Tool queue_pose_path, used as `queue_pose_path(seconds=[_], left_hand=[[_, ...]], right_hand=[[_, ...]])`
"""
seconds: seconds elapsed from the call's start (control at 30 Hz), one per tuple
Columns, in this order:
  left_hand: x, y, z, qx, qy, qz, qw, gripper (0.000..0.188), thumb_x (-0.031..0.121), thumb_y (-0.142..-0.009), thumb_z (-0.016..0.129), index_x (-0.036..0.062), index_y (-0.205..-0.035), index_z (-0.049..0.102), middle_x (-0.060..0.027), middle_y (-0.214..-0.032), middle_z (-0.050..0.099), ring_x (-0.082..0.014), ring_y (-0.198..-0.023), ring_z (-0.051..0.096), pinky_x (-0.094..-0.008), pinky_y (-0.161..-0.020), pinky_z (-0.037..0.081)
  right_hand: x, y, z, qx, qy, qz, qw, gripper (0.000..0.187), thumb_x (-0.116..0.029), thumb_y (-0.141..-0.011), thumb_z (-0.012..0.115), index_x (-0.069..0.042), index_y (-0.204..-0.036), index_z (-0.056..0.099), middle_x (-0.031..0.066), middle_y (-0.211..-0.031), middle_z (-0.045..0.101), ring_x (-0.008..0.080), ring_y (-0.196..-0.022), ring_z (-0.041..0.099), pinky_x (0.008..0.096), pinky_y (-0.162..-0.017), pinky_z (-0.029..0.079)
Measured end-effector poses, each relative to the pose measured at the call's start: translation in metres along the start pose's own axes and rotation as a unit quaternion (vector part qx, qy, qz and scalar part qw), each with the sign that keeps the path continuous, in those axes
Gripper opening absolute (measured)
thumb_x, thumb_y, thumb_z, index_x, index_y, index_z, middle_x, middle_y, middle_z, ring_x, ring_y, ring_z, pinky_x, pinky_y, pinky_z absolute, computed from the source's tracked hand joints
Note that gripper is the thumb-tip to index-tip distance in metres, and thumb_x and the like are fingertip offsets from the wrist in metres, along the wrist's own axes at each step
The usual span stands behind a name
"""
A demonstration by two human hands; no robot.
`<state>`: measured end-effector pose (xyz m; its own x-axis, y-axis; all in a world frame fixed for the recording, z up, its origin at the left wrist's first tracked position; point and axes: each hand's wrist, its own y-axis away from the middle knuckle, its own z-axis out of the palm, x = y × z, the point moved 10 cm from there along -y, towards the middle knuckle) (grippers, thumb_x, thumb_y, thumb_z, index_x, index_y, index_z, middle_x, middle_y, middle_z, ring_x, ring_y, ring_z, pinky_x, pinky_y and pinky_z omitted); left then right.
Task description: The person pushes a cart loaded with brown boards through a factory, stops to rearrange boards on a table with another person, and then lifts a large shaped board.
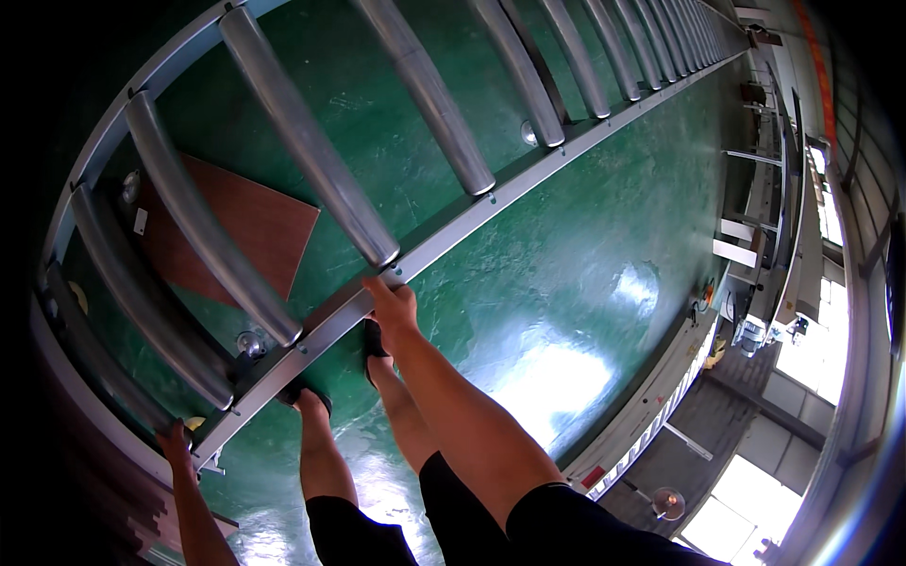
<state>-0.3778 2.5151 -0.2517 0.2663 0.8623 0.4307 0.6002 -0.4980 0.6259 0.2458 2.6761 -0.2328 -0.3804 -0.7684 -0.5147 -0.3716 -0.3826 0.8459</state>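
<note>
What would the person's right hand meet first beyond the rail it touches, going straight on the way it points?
Just past the side rail, the right hand would likely meet the nearest metal roller, though depth is hard to judge.

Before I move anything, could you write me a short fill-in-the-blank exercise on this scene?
1. The glossy painted floor is coloured ____.
2. The flat reddish-brown board lies at a level ____ that of the silver cylindrical metal rollers.
3. Touching the long grey metal side rail, the right hand appears ____ in the picture than the left hand.

Missing words: green; below; higher.
</note>
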Motion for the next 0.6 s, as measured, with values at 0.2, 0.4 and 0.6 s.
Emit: queue_pose_path(seconds=[0.2,0.4,0.6], left_hand=[[0.034,0.011,0.029,-0.089,-0.195,0.066,0.975,0.072,0.036,-0.078,0.058,-0.0118,-0.121,0.028,-0.0271,-0.12,0.038,-0.0333,-0.11,0.04,-0.0379,-0.095,0.03],[0.035,0.195,0.069,-0.321,-0.409,0.28,0.807,0.028,0.025,-0.087,0.04,0.0017,-0.101,0.044,-0.0199,-0.1,0.052,-0.0324,-0.092,0.05,-0.0404,-0.081,0.039],[0.046,0.283,0.021,-0.362,-0.042,0.012,0.931,0.024,0.023,-0.082,0.051,0.0044,-0.097,0.048,-0.0088,-0.077,0.056,-0.0182,-0.06,0.058,-0.0291,-0.046,0.044]], right_hand=[[-0.004,0.003,-0.042,-0.037,0.12,0.03,0.992,0.035,-0.037,-0.077,0.061,-0.005,-0.091,0.058,0.0027,-0.064,0.053,0.0122,-0.05,0.053,0.0262,-0.045,0.046],[0.027,0.156,-0.168,-0.195,0.648,-0.186,0.713,0.03,-0.032,-0.081,0.047,-0.007,-0.096,0.055,0.0146,-0.099,0.054,0.0299,-0.099,0.048,0.0391,-0.081,0.042],[0.074,0.219,-0.353,-0.017,0.596,-0.023,0.803,0.026,-0.028,-0.074,0.05,-0.008,-0.086,0.061,0.0131,-0.09,0.059,0.0277,-0.093,0.055,0.0378,-0.074,0.047]])
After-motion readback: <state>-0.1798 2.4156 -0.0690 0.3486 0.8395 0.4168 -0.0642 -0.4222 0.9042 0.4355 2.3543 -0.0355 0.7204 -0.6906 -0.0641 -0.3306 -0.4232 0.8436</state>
